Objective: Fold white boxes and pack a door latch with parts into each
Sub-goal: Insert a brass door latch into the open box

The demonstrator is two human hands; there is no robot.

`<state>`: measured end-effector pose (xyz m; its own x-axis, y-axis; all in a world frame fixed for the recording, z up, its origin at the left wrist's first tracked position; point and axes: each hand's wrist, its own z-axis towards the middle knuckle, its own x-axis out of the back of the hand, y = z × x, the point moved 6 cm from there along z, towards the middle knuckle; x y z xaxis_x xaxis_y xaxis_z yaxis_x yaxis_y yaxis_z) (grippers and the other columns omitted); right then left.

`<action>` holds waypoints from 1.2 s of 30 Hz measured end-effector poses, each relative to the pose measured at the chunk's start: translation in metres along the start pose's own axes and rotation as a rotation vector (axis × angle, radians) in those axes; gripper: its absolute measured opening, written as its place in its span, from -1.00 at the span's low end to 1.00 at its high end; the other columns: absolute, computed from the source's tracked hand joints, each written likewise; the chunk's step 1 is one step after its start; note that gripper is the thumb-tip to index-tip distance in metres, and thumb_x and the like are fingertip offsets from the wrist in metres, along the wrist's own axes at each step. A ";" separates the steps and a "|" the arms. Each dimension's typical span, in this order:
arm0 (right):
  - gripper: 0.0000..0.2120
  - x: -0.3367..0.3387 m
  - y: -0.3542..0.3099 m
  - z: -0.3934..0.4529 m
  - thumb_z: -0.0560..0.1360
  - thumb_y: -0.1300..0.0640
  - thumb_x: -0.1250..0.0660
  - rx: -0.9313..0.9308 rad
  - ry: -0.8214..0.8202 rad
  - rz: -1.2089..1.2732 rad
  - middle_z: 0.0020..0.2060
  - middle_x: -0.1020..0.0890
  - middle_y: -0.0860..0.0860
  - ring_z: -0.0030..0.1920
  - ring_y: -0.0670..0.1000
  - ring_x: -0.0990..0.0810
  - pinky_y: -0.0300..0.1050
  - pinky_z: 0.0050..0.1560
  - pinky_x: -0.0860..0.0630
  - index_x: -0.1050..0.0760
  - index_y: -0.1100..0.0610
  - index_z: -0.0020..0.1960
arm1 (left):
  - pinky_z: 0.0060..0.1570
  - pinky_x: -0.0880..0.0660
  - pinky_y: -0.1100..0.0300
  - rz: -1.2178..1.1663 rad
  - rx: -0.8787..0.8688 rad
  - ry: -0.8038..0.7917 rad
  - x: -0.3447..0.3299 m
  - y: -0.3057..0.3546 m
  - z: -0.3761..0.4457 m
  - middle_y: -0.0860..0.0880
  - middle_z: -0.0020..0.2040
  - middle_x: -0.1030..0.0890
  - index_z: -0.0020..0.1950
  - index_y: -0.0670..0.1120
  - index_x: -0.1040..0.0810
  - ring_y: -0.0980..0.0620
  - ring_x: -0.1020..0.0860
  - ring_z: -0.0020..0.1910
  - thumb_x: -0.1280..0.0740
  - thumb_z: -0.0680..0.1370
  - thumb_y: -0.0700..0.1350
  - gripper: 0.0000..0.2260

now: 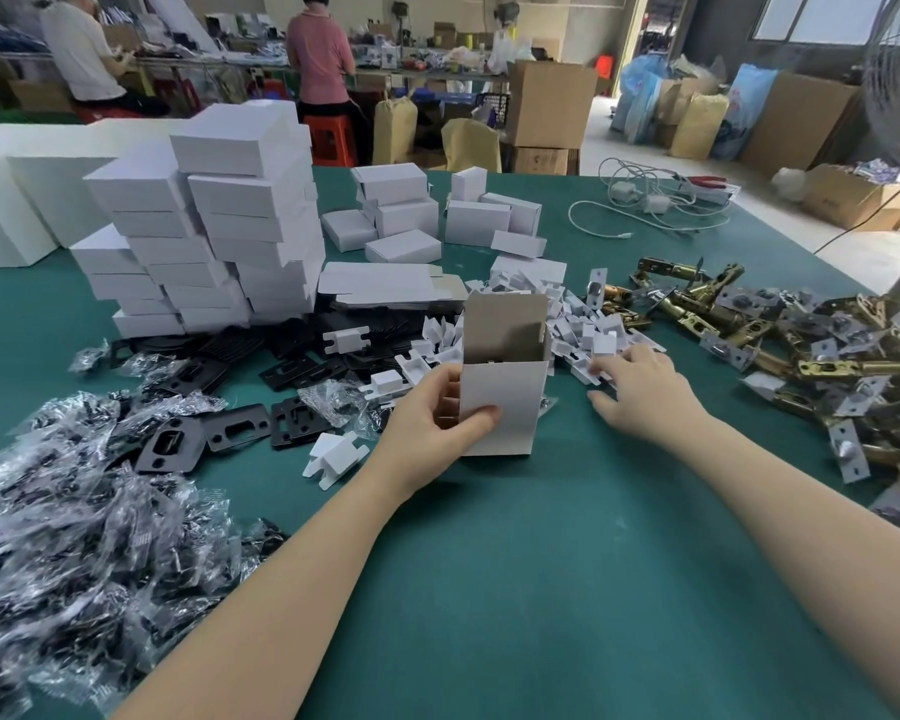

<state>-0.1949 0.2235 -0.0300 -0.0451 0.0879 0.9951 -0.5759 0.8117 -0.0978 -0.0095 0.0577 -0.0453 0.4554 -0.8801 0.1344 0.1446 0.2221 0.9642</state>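
Green bench (541,589) bare across the lower centre of the frame, stacked white boxes (219,241) upper left, latch pile (801,356) at right edge, one open box (500,387) upright at centre in left hand (432,423) grip, right hand (640,392) fingers on small white inserts (588,330), whether pinching unclear

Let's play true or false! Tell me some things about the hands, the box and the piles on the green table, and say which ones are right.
1. The left hand holds the open white box upright. True.
2. The right hand grips a brass latch. False: it reaches into the small white card inserts.
3. The brass latches lie piled to the right. True.
4. The stack of closed white boxes stands to the right of the latches. False: it stands far left.
5. The table is red. False: green.
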 end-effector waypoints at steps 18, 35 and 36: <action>-0.73 0.005 -0.031 -0.003 0.58 0.06 -0.28 0.196 0.014 0.062 0.16 -0.51 0.09 0.18 0.12 -0.51 -0.06 0.12 -0.47 -0.54 0.06 0.25 | 0.07 -0.61 0.10 -0.015 0.012 -0.004 -0.001 0.002 -0.001 0.12 0.03 -0.67 0.02 0.39 -0.54 0.03 -0.64 0.05 -0.46 0.36 0.09 -0.70; -0.88 -0.001 -0.027 -0.027 0.60 0.10 -0.19 0.273 -0.025 0.002 0.06 -0.56 0.08 0.11 0.15 -0.54 -0.03 -0.04 -0.42 -0.44 0.04 0.11 | 0.13 -0.55 -0.05 0.055 -0.040 -0.061 -0.006 0.004 -0.003 -0.19 0.04 -0.65 0.13 -0.27 -0.54 -0.20 -0.62 0.05 -0.56 0.32 -0.22 -0.56; -0.79 -0.002 -0.025 -0.026 0.60 0.10 -0.20 0.270 -0.043 0.008 0.12 -0.57 0.09 0.15 0.14 -0.53 -0.02 0.04 -0.45 -0.47 0.05 0.21 | 0.11 -0.56 0.00 0.045 -0.029 -0.054 -0.006 0.002 -0.002 -0.18 0.04 -0.65 0.13 -0.25 -0.54 -0.15 -0.64 0.03 -0.55 0.31 -0.24 -0.57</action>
<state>-0.1591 0.2182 -0.0296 -0.0815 0.0641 0.9946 -0.7720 0.6271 -0.1037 -0.0094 0.0642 -0.0442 0.4140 -0.8900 0.1908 0.1506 0.2737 0.9500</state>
